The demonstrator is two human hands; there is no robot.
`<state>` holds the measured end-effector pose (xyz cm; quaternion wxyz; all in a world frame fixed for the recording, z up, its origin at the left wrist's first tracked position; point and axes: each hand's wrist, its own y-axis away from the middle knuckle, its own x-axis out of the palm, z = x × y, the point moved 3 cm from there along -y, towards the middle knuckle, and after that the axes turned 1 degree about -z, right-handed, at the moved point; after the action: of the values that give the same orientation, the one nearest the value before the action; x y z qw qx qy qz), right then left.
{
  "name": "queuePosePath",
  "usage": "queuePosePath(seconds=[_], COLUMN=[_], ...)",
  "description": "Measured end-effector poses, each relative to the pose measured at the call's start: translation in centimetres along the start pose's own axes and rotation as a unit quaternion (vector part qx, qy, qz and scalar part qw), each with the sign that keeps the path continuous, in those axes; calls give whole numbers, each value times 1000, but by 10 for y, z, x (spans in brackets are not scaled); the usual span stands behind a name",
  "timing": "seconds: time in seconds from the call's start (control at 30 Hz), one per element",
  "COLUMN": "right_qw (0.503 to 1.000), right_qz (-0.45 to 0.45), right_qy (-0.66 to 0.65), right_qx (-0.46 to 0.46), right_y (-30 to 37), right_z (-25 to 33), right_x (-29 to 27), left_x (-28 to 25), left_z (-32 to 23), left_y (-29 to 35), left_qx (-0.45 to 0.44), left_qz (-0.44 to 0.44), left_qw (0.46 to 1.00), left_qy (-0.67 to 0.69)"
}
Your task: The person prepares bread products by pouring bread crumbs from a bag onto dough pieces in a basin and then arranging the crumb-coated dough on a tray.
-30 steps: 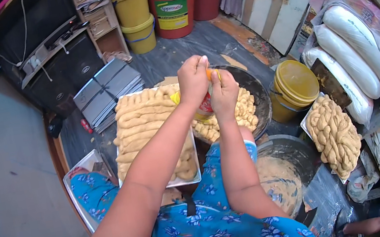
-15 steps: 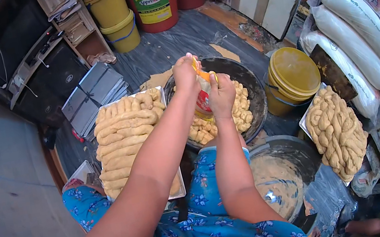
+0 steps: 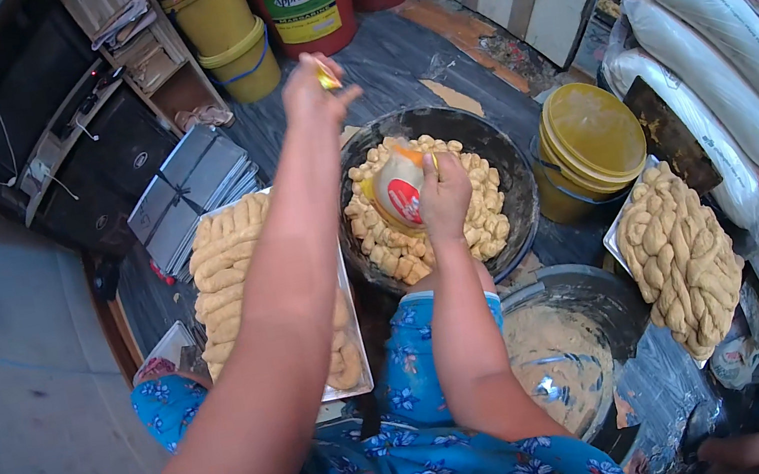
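My right hand [image 3: 447,203] is closed on the orange-topped end of a see-through container with a red label [image 3: 404,194]; I cannot tell if it is a pouch or a jar. The container is tilted over many small dough pieces [image 3: 488,218] in a wide black basin [image 3: 514,162]. Raised beyond the basin's far left side, my left hand [image 3: 312,95] pinches a small shiny yellow scrap [image 3: 328,77]. Under my left forearm lies a metal tray [image 3: 358,342] of long dough rolls [image 3: 222,277], partly hidden by the arm.
At right, braided dough [image 3: 680,260] fills another tray beside a lidded yellow bucket [image 3: 591,139]. A floury black tub [image 3: 561,347] sits near my knee. Long white plastic-wrapped packs [image 3: 707,47] lie far right. Stacked yellow buckets [image 3: 242,63] and a red tub [image 3: 306,6] stand behind.
My left hand has pulled away from the container, up and to the left, with the yellow scrap. My right hand has dropped slightly, still gripping the container.
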<state>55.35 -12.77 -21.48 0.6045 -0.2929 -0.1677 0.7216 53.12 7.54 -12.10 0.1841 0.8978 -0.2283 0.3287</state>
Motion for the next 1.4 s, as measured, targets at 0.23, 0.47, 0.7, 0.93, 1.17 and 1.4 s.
queuePosePath(seconds=[0.23,0.47,0.7,0.93,1.17,1.4], right_qw=[995,997,992,971,964,913], right_qz=[63,57,35,75,224,224], right_qy=[69,26,-119,-216,-134,-299], right_qx=[23,44,-4,67,56,163], right_y=[2,-1,0,-12,-16,34], right_z=[0,-7,49,119,122,62], right_x=[-10,-15,-43,-104,-114,-146], left_x=[-2,-116,-118,-92,-93,-108], left_z=[-103,-109,-7,4,56,97], left_y=[-28,-17,96,168,204,206], left_qx=[435,116,40,75,35,14], left_qz=[-81,-103,335,414,419,386], left_qw=[609,387,757,716,803,828], left_qy=[-659,-909,-560,-557,-423,-406])
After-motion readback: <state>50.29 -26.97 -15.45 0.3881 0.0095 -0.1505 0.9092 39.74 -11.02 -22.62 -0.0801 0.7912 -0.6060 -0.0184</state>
